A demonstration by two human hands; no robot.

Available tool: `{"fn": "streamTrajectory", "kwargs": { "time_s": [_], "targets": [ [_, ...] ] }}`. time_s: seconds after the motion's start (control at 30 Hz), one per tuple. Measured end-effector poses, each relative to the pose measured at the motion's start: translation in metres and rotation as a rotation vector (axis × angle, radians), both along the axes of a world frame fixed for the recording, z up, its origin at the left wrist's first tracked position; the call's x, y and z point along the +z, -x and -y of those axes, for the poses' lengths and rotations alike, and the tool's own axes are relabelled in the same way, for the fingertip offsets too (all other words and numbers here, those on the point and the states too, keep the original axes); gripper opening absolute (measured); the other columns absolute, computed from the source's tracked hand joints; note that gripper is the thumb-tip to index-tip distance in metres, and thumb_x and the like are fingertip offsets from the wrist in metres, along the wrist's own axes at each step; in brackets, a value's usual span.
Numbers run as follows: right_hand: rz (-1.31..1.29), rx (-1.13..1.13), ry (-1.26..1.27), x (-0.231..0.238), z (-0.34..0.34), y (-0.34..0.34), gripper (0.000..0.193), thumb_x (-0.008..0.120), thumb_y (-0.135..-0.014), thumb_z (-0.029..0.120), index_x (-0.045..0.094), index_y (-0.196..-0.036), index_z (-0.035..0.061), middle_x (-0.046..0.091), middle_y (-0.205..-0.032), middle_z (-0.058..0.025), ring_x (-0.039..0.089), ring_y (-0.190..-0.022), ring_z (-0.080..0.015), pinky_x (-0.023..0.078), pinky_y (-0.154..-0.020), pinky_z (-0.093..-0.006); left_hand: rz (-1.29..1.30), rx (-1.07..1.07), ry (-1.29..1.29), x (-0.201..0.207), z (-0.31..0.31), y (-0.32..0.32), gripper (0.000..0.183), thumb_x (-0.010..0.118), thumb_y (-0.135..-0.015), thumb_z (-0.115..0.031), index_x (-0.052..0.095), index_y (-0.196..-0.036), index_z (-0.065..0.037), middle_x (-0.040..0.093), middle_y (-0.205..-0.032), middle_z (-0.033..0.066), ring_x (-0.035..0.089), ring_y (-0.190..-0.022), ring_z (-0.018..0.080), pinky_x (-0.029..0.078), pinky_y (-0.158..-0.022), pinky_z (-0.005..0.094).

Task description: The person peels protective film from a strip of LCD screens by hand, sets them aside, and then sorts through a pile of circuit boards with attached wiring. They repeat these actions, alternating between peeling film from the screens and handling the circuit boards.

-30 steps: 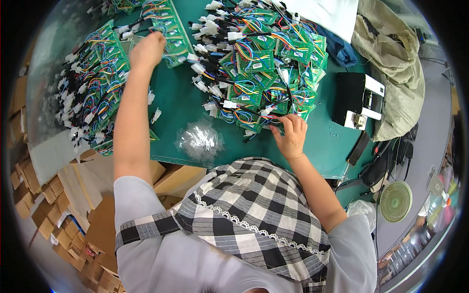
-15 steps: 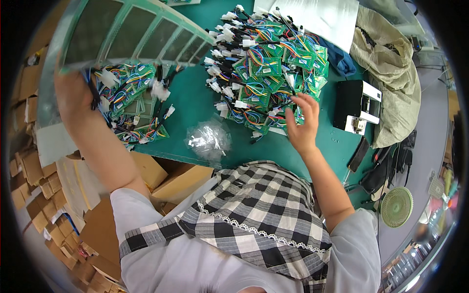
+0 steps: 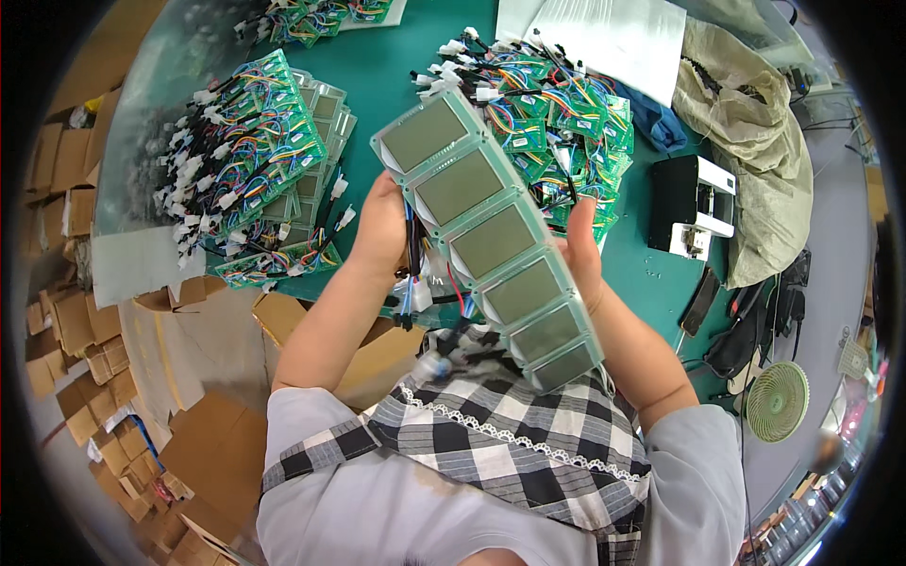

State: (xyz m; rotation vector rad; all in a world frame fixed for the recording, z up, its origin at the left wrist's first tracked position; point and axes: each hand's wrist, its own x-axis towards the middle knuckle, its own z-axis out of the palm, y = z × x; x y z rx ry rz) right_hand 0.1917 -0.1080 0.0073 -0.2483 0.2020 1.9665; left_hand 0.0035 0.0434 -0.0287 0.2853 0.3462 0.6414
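My left hand (image 3: 381,228) grips the left edge of a long circuit board panel (image 3: 491,241) with a row of several grey display screens. The panel slants across my front, screens facing up. Black plugs and coloured wires hang from its underside beside my left wrist. At its right edge is my right hand (image 3: 583,259), thumb stretched upward and apart from the panel; its other fingers are mostly hidden behind the panel. Beyond it lies a heap of wired green circuit boards (image 3: 576,113), partly covered by the panel.
On the left stands a stack of wired board panels (image 3: 274,151). More boards (image 3: 307,24) lie at the far edge. A black and white device (image 3: 692,208), a beige sack (image 3: 755,160) and a green fan (image 3: 777,402) are at the right. Cardboard boxes (image 3: 212,443) stand below the table's left side.
My left hand has brought the panel from the far left to my front, uncovering the stack there. My right hand has moved slightly down, to the panel's right edge.
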Motion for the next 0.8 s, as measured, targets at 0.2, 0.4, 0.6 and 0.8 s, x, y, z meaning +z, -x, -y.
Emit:
{"fn": "streamTrajectory", "kwargs": {
  "time_s": [0.2, 0.4, 0.6, 0.8],
  "targets": [
    [-0.171, -0.101, 0.174, -0.015, 0.023, 0.028, 0.096, 0.047, -0.084, 0.080, 0.038, -0.151, 0.0116, 0.050, -0.144, -0.0179, 0.057, -0.123, -0.0371, 0.046, -0.101, -0.0546, -0.596, 0.066, 0.007, 0.023, 0.025, -0.017, 0.031, 0.050, -0.102, -0.015, 0.056, -0.129, -0.002, 0.066, -0.118, 0.0124, 0.065, -0.108, 0.0240, 0.052, -0.095, 0.0391],
    [-0.018, -0.114, 0.083, 0.028, 0.010, 0.042, 0.081, 0.053, -0.093, 0.061, 0.026, -0.156, 0.0201, 0.022, -0.159, -0.0225, 0.044, -0.136, -0.0334, 0.048, -0.090, -0.0673, -0.655, 0.043, 0.033, 0.029, 0.020, -0.032, 0.028, 0.053, -0.102, -0.018, 0.057, -0.127, -0.006, 0.068, -0.111, 0.0064, 0.066, -0.095, 0.0145, 0.053, -0.084, 0.0286],
    [-0.128, -0.117, 0.054, 0.049, 0.006, -0.006, 0.070, 0.044, -0.100, 0.053, 0.022, -0.157, 0.0194, 0.026, -0.157, -0.0247, 0.046, -0.133, -0.0339, 0.054, -0.079, -0.0565, -0.520, -0.129, -0.574, 0.001, -0.036, -0.003, 0.035, 0.058, -0.101, -0.030, 0.057, -0.124, -0.004, 0.063, -0.112, 0.0032, 0.059, -0.102, 0.0123, 0.048, -0.087, 0.0281],
    [-0.028, 0.014, 0.222, 0.051, 0.029, -0.009, 0.078, 0.041, -0.097, 0.064, 0.024, -0.156, 0.0166, 0.037, -0.144, -0.0362, 0.051, -0.127, -0.0416, 0.058, -0.076, -0.0589, -0.486, -0.330, -1.440, 0.039, -0.041, -0.005, 0.046, 0.088, -0.068, -0.033, 0.064, -0.100, -0.009, 0.053, -0.121, 0.0060, 0.057, -0.107, 0.0226, 0.048, -0.092, 0.0351]
  ]
}}
